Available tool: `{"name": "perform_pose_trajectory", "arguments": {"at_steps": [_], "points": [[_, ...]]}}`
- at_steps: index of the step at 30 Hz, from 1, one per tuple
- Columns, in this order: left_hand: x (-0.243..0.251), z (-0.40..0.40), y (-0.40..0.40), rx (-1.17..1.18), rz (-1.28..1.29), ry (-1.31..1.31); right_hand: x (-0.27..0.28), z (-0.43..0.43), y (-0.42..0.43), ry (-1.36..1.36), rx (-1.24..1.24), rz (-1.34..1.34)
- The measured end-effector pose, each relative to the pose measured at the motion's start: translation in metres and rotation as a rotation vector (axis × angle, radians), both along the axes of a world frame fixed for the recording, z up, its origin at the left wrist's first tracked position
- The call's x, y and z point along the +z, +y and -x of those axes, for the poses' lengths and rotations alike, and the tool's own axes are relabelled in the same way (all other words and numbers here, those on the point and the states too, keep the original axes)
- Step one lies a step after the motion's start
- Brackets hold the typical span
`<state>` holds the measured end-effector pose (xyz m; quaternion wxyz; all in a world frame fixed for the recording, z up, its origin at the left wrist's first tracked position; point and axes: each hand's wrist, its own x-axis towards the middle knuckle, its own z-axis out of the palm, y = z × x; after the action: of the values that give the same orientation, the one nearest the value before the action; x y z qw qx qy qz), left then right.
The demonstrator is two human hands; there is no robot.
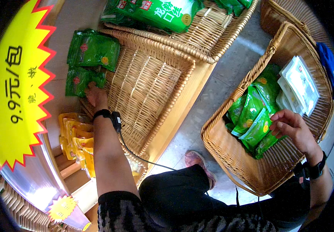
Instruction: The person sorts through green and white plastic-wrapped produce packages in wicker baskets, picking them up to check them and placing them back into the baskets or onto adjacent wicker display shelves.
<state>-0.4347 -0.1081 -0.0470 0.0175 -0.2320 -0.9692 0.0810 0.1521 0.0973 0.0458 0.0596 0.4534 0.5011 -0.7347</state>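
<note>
My left hand reaches onto the shelf at the left, its fingers closed at the right edge of a green plastic packet; the fingertips are partly hidden. Beyond it lies a stack of similar green packets. Just right of my left hand is a shallow wicker tray with its woven bottom showing. My right hand hovers over a handled wicker basket, fingers loosely curled and apart, with nothing in them. In that basket, green packets lie in a heap beside several white packets.
Another wicker tray at the top holds large green-and-white bags. Yellow packets lie below my left forearm. A big yellow price sign hangs close at left. A wooden shelf edge borders the tiled floor. A thin cable trails from my left wrist.
</note>
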Motion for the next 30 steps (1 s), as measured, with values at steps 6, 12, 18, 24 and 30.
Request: {"name": "perform_pose_trajectory", "arguments": {"at_steps": [6, 12, 18, 24, 30], "points": [[-0.01, 0.002, -0.007, -0.032, 0.155, 0.086, 0.005, -0.001, 0.0, 0.016, 0.017, -0.034], [-0.059, -0.012, 0.013, -0.096, 0.255, -0.189, 0.003, -0.009, 0.003, -0.007, 0.055, -0.098], [-0.056, 0.086, -0.038, 0.105, -0.009, -0.666, -0.002, -0.022, 0.016, 0.037, 0.122, -0.132], [-0.009, -0.028, -0.007, 0.178, -0.303, -0.726, -0.014, -0.038, 0.02, -0.08, 0.249, -0.331], [0.009, -0.058, -0.002, 0.14, -0.176, -0.58, -0.028, -0.041, 0.012, -0.012, 0.586, -0.729]]}}
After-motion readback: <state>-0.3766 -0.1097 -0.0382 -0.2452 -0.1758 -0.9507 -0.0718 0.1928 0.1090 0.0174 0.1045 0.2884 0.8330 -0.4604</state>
